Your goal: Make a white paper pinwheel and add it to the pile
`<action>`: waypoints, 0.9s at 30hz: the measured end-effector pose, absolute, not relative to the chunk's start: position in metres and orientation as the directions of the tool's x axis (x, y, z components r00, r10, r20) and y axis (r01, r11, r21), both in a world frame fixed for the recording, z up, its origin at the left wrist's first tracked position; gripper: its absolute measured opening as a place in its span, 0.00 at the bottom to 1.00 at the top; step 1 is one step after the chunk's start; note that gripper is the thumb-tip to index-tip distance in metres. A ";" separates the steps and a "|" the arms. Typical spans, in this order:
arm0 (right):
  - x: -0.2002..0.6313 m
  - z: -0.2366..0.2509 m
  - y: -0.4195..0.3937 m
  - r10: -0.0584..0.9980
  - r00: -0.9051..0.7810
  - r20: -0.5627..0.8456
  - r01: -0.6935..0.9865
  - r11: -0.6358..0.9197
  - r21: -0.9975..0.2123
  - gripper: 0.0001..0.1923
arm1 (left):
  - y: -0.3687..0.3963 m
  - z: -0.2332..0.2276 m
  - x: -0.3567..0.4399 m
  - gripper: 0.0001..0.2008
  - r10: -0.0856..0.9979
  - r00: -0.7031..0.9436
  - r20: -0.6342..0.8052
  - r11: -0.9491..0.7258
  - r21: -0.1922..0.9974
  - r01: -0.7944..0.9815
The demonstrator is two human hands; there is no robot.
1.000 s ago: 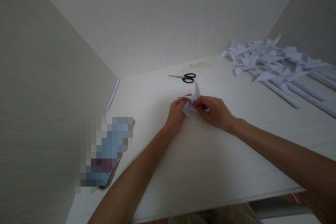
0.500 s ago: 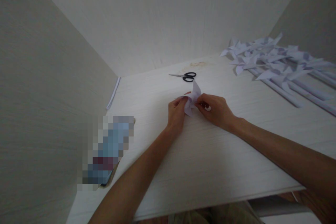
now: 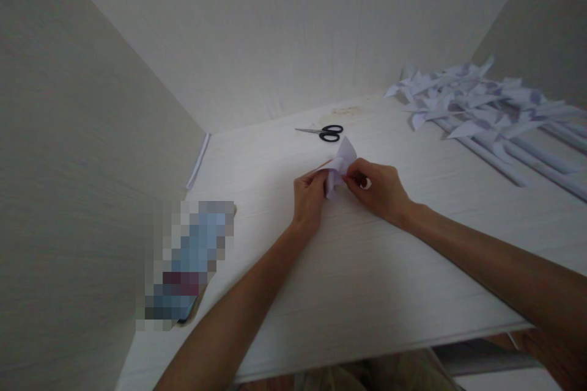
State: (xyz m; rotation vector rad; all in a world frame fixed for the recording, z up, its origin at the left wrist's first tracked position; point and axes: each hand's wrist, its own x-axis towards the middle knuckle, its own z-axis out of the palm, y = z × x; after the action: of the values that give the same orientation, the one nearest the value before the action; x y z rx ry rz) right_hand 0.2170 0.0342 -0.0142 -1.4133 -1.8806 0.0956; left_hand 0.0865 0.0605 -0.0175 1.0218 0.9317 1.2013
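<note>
A white paper pinwheel with curled blades is held between my two hands above the middle of the table. My left hand is closed on its left side, thumb towards me, the other fingers mostly hidden behind the paper. My right hand pinches at the pinwheel's right side with thumb and forefinger; whatever else may lie between those fingertips is too small to make out. One blade stands up from the pinwheel, and another curls down below my left thumb.
Black-handled scissors lie just beyond my hands. Several finished-looking paper pinwheels on rolled paper sticks are heaped at the right. A thin white paper strip rests by the left wall, with a pixelated phone-like object nearer me.
The pinwheel has turned slightly in my hands, its upright blade now leaning further right. My right fingers have shifted a little on it; my left hand stays put.
</note>
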 end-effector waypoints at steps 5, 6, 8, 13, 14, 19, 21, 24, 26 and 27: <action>0.217 -0.015 0.034 0.842 -0.074 0.535 0.800 0.370 -0.472 0.03 | 0.059 -0.016 0.088 0.08 0.990 0.140 -0.035 0.076 0.951 -0.299; 0.217 -0.015 0.034 0.840 -0.071 0.538 0.801 0.370 -0.471 0.03 | 0.059 -0.016 0.088 0.08 0.989 0.143 -0.036 0.078 0.950 -0.302; 0.217 -0.015 0.034 0.839 -0.069 0.540 0.801 0.369 -0.471 0.03 | 0.058 -0.016 0.088 0.07 0.989 0.145 -0.034 0.077 0.950 -0.304; 0.217 -0.015 0.034 0.840 -0.056 0.540 0.799 0.361 -0.480 0.02 | 0.057 -0.018 0.088 0.07 0.991 0.132 -0.008 0.046 0.956 -0.290; 0.217 -0.016 0.034 0.841 -0.051 0.538 0.798 0.359 -0.485 0.02 | 0.058 -0.019 0.087 0.07 0.991 0.131 -0.003 0.041 0.958 -0.283; 0.219 -0.017 0.036 0.833 0.041 0.551 0.734 0.349 -0.582 0.03 | 0.058 -0.019 0.085 0.08 0.986 0.158 0.057 -0.008 0.956 -0.294; 0.219 -0.017 0.037 0.834 0.102 0.542 0.659 0.352 -0.665 0.03 | 0.056 -0.016 0.085 0.11 0.983 0.158 0.096 -0.047 0.956 -0.290; 0.219 -0.016 0.037 0.850 0.165 0.501 0.552 0.342 -0.761 0.04 | 0.051 -0.011 0.085 0.13 0.979 0.148 0.140 -0.098 0.961 -0.259; 0.219 -0.015 0.036 0.846 0.182 0.501 0.554 0.333 -0.763 0.03 | 0.048 -0.009 0.085 0.15 0.975 0.143 0.168 -0.126 0.956 -0.266; 0.219 -0.014 0.036 0.840 0.181 0.511 0.578 0.330 -0.747 0.02 | 0.047 -0.009 0.085 0.16 0.973 0.144 0.183 -0.139 0.953 -0.270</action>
State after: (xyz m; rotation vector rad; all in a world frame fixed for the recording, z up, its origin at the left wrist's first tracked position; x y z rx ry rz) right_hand 0.2193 0.0359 -0.0139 -1.3544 -1.5038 0.3020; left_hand 0.0848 0.0472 -0.0092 1.2032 0.8127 1.3119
